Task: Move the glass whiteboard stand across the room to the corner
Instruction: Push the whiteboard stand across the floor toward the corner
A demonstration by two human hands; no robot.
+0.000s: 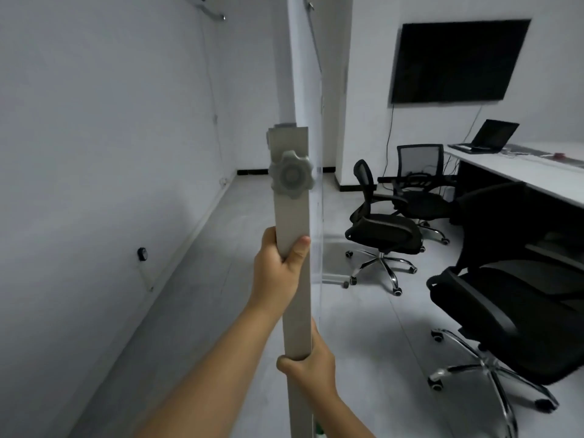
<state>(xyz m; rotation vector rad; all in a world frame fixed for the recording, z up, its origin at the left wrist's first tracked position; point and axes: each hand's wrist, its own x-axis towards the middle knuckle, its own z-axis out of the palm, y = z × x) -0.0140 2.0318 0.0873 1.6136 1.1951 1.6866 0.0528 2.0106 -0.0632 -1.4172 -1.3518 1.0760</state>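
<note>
From the head camera we see the glass whiteboard stand edge-on, dead ahead of us: its pale grey metal upright post [292, 216] runs from the bottom of the frame up to about mid-height, and the clear glass panel [305, 74] rises behind it toward the ceiling, between the white wall [110, 121] on the left and a white pillar on the right. A grey, lobed plastic knob [291, 175] sits on the post near its top. Our left hand [278, 273] is wrapped around the post below the knob, thumb lying on the near face and fingers curled behind the far edge. Our right hand [308, 365] is closed on the same post lower down, fingers hooked across its front. Both bare forearms reach in from the bottom of the frame. The stand rests on the light grey tiled floor [196, 295], near the left wall, with the far corner of the room visible beyond it. To the right stand three black mesh office chairs [382, 229] on chrome wheeled bases, well apart from the stand. Further right, a long white desk [518, 172] carries an open black laptop [488, 137], and a dark flat screen [455, 58] hangs on the wall above.
</note>
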